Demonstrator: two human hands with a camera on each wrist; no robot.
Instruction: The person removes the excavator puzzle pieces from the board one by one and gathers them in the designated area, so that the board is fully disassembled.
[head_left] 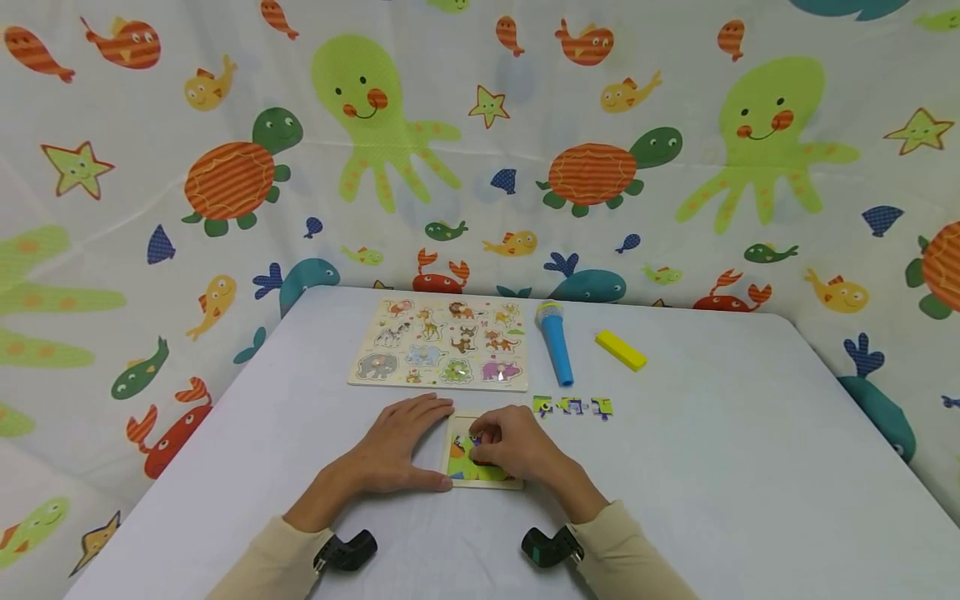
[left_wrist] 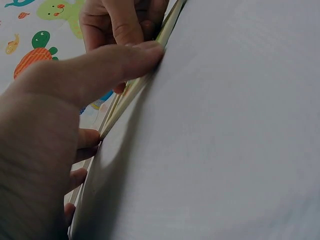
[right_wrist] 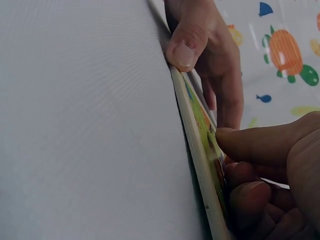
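A small jigsaw puzzle board (head_left: pixel 486 483) with a pale wooden frame and a green and orange picture lies in front of the person. The left hand (head_left: pixel 401 446) is spread along its left side. Its thumb (left_wrist: pixel 145 54) touches the near left corner, and the index finger reaches the far left corner. Over the picture, the right hand (head_left: pixel 517 442) has curled fingers and pinches a puzzle piece (head_left: pixel 477 438) with purple on it, mostly hidden by the fingers. To the right of the board lie three loose puzzle pieces (head_left: pixel 572 406) in a row.
Behind the small board lies a larger animal puzzle board (head_left: pixel 438 346). A blue toy microphone (head_left: pixel 556 346) and a yellow block (head_left: pixel 621 350) lie to its right. All rest on a white-covered table (head_left: pixel 735 467) in front of a sea-animal curtain (head_left: pixel 465 208).
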